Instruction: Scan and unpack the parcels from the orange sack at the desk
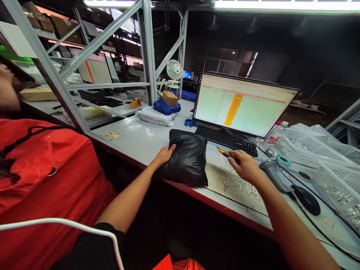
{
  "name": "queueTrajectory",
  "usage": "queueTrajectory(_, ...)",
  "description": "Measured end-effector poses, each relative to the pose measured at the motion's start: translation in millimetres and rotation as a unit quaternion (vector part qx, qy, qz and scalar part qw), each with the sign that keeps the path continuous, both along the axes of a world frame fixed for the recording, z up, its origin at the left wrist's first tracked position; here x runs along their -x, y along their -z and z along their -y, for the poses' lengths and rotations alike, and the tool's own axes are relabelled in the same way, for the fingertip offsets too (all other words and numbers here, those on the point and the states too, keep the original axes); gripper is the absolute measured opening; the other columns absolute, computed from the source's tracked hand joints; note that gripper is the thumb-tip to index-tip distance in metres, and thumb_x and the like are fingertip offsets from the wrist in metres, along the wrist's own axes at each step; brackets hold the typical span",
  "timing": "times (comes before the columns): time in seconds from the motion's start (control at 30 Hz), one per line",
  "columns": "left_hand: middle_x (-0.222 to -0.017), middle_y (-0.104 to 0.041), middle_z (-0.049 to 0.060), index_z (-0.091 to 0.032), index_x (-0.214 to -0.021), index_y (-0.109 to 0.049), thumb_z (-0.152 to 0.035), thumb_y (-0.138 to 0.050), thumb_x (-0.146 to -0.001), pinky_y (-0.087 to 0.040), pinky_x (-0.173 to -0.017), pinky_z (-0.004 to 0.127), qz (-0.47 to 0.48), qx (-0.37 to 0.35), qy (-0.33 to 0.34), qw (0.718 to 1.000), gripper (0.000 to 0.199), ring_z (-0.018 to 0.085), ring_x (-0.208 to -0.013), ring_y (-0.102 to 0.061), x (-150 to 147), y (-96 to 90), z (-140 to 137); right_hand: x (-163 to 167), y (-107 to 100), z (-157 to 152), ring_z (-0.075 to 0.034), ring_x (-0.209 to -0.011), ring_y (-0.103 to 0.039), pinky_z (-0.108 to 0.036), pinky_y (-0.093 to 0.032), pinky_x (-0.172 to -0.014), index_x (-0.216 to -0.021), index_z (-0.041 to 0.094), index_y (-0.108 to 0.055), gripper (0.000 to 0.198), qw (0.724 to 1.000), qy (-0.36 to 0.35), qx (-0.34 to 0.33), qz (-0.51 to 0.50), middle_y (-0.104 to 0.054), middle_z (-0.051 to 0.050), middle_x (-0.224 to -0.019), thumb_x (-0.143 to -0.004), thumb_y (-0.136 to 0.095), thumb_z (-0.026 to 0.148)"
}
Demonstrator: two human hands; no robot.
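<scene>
Looks like the steadying step before opening. Left hand (pixel 164 154) cupped on the left edge of the black parcel bag (pixel 188 157), fingers (pixel 171 147) curled round it, bag flat on the counter (pixel 135 140). Right hand (pixel 246 165) just beside it, pinching a yellow cutter (pixel 227 152). Next move probably needs the blade brought carefully to the bag.

Large worn characters mark the desk mat (pixel 239 183) — illegible; the monitor's (pixel 242 105) spreadsheet text too small.
</scene>
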State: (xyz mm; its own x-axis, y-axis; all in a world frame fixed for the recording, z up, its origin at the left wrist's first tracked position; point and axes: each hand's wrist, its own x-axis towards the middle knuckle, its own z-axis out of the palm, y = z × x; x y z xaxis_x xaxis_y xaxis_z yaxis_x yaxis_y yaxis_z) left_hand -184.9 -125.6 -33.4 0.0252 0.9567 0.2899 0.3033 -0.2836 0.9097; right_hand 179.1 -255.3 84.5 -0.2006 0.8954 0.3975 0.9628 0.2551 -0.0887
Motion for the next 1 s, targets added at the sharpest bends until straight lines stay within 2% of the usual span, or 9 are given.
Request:
queueTrajectory(0.1, -0.052, -0.033, 0.0, -0.025, -0.05, -0.035, -0.099, -0.042, -0.072, -0.025, -0.052, 0.03, -0.015, 0.003, 0.005, 1.0, 0.077, 0.014, -0.052, -0.034, 0.6, 0.5, -0.9, 82.3, -31.6, -8.8, -0.027, -0.115, -0.067, -0.036, -0.05, -0.1, -0.141, 0.018, -0.064, 0.042, 0.994, -0.085, 0.027, 0.063, -0.071, -0.012, -0.125, -0.105, -0.057, 0.037)
queueTrajectory(0.17, -0.052, -0.033, 0.0, -0.025, -0.05, -0.035, -0.102, -0.039, -0.068, -0.025, -0.052, 0.03, -0.023, 0.005, 0.004, 1.0, 0.079, 0.014, -0.053, -0.033, 1.4, 0.4, -0.6, 124.6, -42.1, -16.0, -0.028, -0.118, -0.066, -0.036, -0.05, -0.099, -0.141, 0.018, -0.063, 0.042, 0.987, -0.102, 0.032, 0.12, -0.07, -0.013, -0.126, -0.102, -0.062, 0.035)
queueTrajectory(0.3, -0.054, -0.034, 0.0, -0.024, -0.051, -0.037, -0.103, -0.038, -0.067, -0.027, -0.053, 0.03, -0.035, 0.001, 0.0, 0.999, 0.081, 0.014, -0.055, -0.033, 2.1, -1.2, 0.7, 162.8, -44.2, -31.2, -0.03, -0.11, -0.07, -0.035, -0.053, -0.084, -0.139, 0.023, -0.061, 0.04, 0.975, -0.084, 0.031, 0.203, -0.068, -0.013, -0.127, -0.098, -0.064, 0.025)
queueTrajectory(0.43, -0.055, -0.034, -0.001, -0.024, -0.052, -0.037, -0.101, -0.038, -0.07, -0.028, -0.056, 0.03, -0.039, -0.004, 0.005, 0.999, 0.079, 0.015, -0.058, -0.034, 1.8, -2.0, 0.8, 167.5, -40.2, -38.2, -0.032, -0.105, -0.074, -0.035, -0.052, -0.078, -0.134, 0.024, -0.063, 0.038, 0.962, -0.064, 0.056, 0.259, -0.075, -0.013, -0.114, -0.099, -0.053, 0.013)
queueTrajectory(0.6, -0.054, -0.029, -0.002, -0.026, -0.052, -0.032, -0.096, -0.041, -0.075, -0.025, -0.055, 0.03, -0.042, 0.004, -0.002, 0.999, 0.074, 0.014, -0.057, -0.03, 2.3, 0.2, -1.2, 176.7, -38.5, -35.2, -0.032, -0.109, -0.073, -0.037, -0.052, -0.081, -0.134, 0.023, -0.068, 0.04, 0.95, -0.067, 0.069, 0.295, -0.076, -0.016, -0.118, -0.105, -0.042, 0.015)
queueTrajectory(0.77, -0.055, -0.031, -0.002, -0.025, -0.054, -0.036, -0.095, -0.042, -0.075, -0.027, -0.057, 0.031, -0.044, 0.003, -0.001, 0.999, 0.074, 0.015, -0.058, -0.033, 1.6, -1.2, 0.7, 183.3, -33.3, -30.0, -0.031, -0.111, -0.072, -0.036, -0.051, -0.084, -0.122, 0.017, -0.073, 0.037, 0.944, -0.062, 0.066, 0.318, -0.075, -0.018, -0.114, -0.105, -0.041, 0.012)
queueTrajectory(0.87, -0.054, -0.03, -0.002, -0.025, -0.054, -0.035, -0.092, -0.046, -0.077, -0.026, -0.057, 0.031, -0.043, 0.001, -0.002, 0.999, 0.072, 0.015, -0.058, -0.032, 1.2, -2.6, 2.1, 165.8, -32.7, -29.8, -0.033, -0.112, -0.07, -0.038, -0.049, -0.086, -0.123, 0.017, -0.074, 0.038, 0.943, -0.049, 0.037, 0.326, -0.074, -0.02, -0.115, -0.104, -0.042, 0.011)
queueTrajectory(0.93, -0.054, -0.029, -0.002, -0.026, -0.053, -0.032, -0.088, -0.049, -0.08, -0.025, -0.056, 0.031, -0.041, 0.003, -0.008, 0.999, 0.07, 0.014, -0.057, -0.03, 1.2, -2.6, 2.0, 139.3, -34.5, -33.7, -0.034, -0.112, -0.069, -0.04, -0.048, -0.086, -0.125, 0.018, -0.074, 0.04, 0.946, -0.024, 0.024, 0.324, -0.073, -0.021, -0.114, -0.103, -0.042, 0.011)
queueTrajectory(1.0, -0.053, -0.029, -0.002, -0.026, -0.052, -0.031, -0.083, -0.05, -0.083, -0.024, -0.055, 0.031, -0.036, 0.009, -0.009, 0.999, 0.068, 0.014, -0.055, -0.029, 1.1, -1.9, 1.2, 102.4, -35.8, -40.9, -0.035, -0.112, -0.068, -0.041, -0.047, -0.086, -0.126, 0.018, -0.076, 0.042, 0.948, 0.033, 0.03, 0.316, -0.072, -0.023, -0.114, -0.102, -0.041, 0.01)
